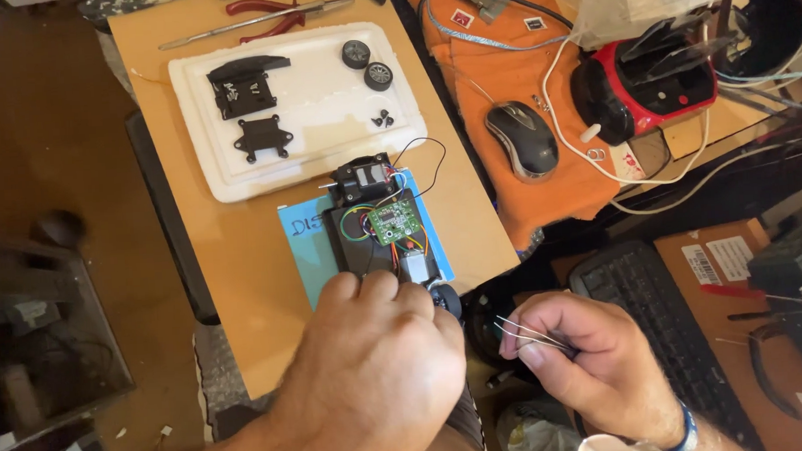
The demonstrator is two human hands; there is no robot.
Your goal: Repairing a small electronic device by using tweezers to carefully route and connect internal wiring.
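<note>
Steadying a stripped toy-car chassis, tweezers at the ready

Down at the near edge of the wooden board (pixel 240 289), the left hand (pixel 375 346) is curled over the rear end of the chassis (pixel 378 227), a small toy car with its body off. The fingers are closed down on it and cover the part they press, so the exact contact cannot be made out; a black wheel (pixel 448 298) shows just beside the knuckles. The right hand (pixel 591 357) sits apart to the right, off the board, pinched shut on thin metal tweezers (pixel 530 333) whose tips point left toward the car.

The chassis lies on a blue card (pixel 297 240), with a green circuit board (pixel 393 220) on top, a black motor block (pixel 362 177) at the far end, and fine coloured wires (pixel 416 161) looping between them.

It looks light and easily nudged, likely to skid on the card unless pinned. The plastic frame seems stiff enough to hold by its sides or wheel end; the circuit board and thin wires look fragile and are best left untouched by fingers, with only the tweezers going near them.

Beyond it, a white foam tray (pixel 322 120) holds two loose wheels (pixel 367 64) and black plastic parts (pixel 245 85). Red pliers (pixel 267 17) lie at the far edge, a mouse (pixel 523 139) on an orange cloth (pixel 502 65) to the right, a keyboard (pixel 662 322) nearer
</note>
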